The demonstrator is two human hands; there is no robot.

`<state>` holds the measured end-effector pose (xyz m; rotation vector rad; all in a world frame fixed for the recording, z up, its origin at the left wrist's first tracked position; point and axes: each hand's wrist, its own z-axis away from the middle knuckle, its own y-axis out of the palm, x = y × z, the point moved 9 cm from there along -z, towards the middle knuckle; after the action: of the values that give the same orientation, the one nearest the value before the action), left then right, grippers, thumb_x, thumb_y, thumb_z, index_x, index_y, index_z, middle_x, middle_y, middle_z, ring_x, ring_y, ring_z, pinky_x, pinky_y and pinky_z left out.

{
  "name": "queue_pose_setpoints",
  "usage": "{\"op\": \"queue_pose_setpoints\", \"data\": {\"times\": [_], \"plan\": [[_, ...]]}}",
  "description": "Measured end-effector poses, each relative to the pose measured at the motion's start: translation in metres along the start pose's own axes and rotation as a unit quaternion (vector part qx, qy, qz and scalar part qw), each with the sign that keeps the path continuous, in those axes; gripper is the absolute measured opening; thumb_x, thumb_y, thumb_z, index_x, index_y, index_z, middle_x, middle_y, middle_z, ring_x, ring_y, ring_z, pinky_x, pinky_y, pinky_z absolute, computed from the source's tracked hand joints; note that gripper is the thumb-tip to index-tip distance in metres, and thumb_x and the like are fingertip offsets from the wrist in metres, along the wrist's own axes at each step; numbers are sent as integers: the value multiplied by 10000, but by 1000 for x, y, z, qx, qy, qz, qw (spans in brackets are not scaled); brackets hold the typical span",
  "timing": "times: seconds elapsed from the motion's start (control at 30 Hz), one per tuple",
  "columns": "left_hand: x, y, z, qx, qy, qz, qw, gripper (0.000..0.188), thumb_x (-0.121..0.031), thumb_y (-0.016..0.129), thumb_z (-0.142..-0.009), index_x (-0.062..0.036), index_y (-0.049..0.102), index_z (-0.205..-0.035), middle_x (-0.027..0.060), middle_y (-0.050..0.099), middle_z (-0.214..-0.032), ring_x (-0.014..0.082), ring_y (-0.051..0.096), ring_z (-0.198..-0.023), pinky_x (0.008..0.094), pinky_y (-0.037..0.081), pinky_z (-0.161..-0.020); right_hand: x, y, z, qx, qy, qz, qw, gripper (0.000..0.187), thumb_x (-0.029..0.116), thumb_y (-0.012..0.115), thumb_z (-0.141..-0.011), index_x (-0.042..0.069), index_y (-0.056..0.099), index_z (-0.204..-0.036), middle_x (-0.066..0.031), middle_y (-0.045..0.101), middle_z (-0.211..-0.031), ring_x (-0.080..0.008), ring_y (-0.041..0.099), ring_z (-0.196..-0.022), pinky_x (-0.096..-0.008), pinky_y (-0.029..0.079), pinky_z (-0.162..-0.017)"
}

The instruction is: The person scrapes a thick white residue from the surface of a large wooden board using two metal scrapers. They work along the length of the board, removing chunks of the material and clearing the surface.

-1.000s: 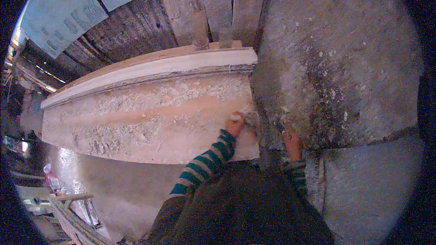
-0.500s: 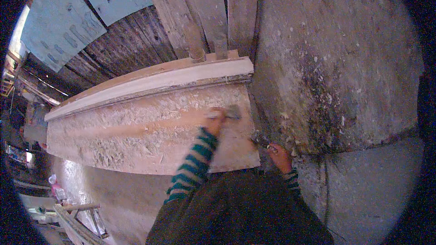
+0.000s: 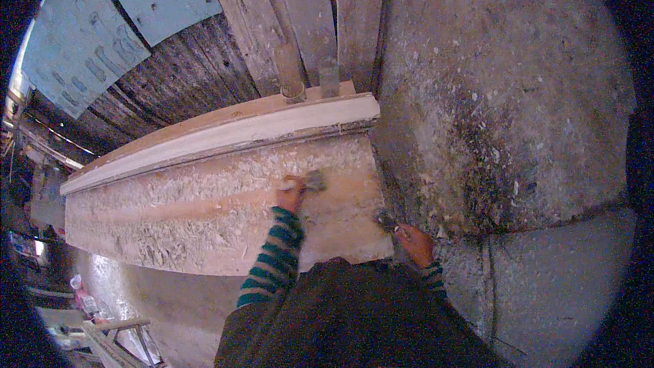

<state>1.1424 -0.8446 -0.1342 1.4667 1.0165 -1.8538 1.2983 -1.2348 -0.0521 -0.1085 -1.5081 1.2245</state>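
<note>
My left hand [image 3: 291, 194] is closed around a scraper [image 3: 315, 180] with a wide grey blade pointing right, blurred by motion. It is over the right half of a wooden workbench top [image 3: 344, 201], which is smeared with pale plaster-like residue. At the bench's right end, my right hand [image 3: 415, 244] grips a second tool, which looks like a scraper [image 3: 384, 219], its dirty grey head near the bench edge. Clumps of crumbly pale residue [image 3: 167, 249] lie on the left part of the bench.
A long pale moulding [image 3: 225, 127] runs along the bench's far side, with a cup [image 3: 293, 91] and a clear glass [image 3: 329, 78] behind it. Planks and blue panels [image 3: 82, 41] form the wall. A stained wall [image 3: 490, 143] rises at the right; a wooden frame [image 3: 116, 341] stands lower left.
My left hand with its scraper has moved left and slightly nearer to me across the bench. My right hand stays at the bench's right end, its tool slightly lower. The view has shifted slightly.
</note>
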Motion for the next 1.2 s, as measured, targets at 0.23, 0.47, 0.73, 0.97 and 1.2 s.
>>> {"op": "queue_pose_setpoints", "data": {"times": [0.23,0.47,0.73,0.97,1.2], "plan": [[-81,-101,9,-22,84,-61,994,176,-203,597,-841,-27,588,-841,44,622,-742,146,573,-652,290,471,-595,53,-14,-24,-6,10,38,999,362,381,581,-841,142,631,-1108,-167,652,-956,-313,637,-836,-383,503,-715],[-110,172,-13,103,75,36,991,156,-214,637,-822,-65,598,-849,26,623,-759,130,571,-679,301,471,-608,28,-4,-27,-18,66,38,997,347,378,608,-818,159,645,-1085,-131,661,-915,-318,632,-784,-388,496,-678],[-54,158,-35,11,-31,-32,999,186,-221,652,-777,-56,571,-745,64,602,-658,206,557,-551,340,472,-559,-3,-6,14,-56,19,103,993,326,344,624,-807,154,646,-1071,-145,659,-892,-301,637,-753,-382,498,-665],[9,-65,-79,-86,-5,-94,992,352,-337,620,-809,6,653,-736,74,619,-589,154,579,-512,333,460,-498,24,0,9,16,58,67,996,339,349,630,-807,120,643,-1055,-158,657,-944,-321,640,-824,-396,509,-716],[-87,-258,23,-231,128,-77,962,79,-136,636,-822,-68,595,-825,45,602,-744,146,569,-665,271,479,-609,68,2,-64,-13,-9,74,997,346,386,598,-814,114,651,-1020,-160,659,-882,-358,627,-791,-429,500,-691]]}}
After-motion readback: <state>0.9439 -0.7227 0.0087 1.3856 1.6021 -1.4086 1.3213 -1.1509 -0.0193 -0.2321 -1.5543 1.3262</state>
